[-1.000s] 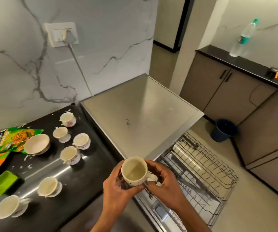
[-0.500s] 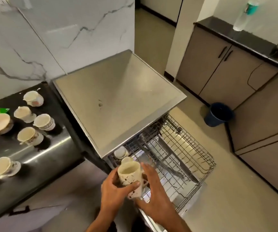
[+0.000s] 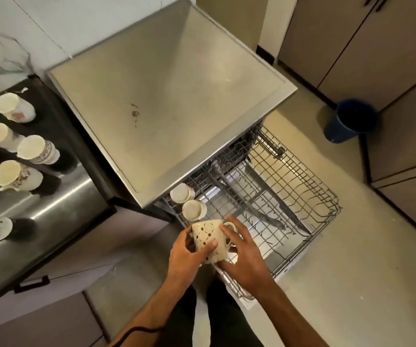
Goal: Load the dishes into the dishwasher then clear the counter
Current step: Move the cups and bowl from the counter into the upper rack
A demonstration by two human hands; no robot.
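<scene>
Both my hands hold a cream mug with brown dots [image 3: 208, 240], turned upside down over the near left corner of the pulled-out wire rack [image 3: 302, 209]. My left hand [image 3: 188, 254] wraps the mug's side, thumb on its wall. On the handle side my right hand [image 3: 245, 256] curls its fingers against the mug. Two cream cups [image 3: 193, 209] [image 3: 180, 193] lie in the rack just beyond the mug, partly under the dishwasher's steel top [image 3: 166, 96]. Several cream cups [image 3: 14, 174] stand on the black counter [image 3: 51, 204] at left.
A dark blue bucket [image 3: 349, 121] stands on the floor beyond the rack. Brown cabinet doors [image 3: 402, 136] line the right side. A drawer handle [image 3: 30, 284] shows under the counter. Bare floor lies to the right of the rack.
The mug has gone from upright at counter height to upside down low over the rack. My view has tipped downward, and both hands moved down and right with the mug.
</scene>
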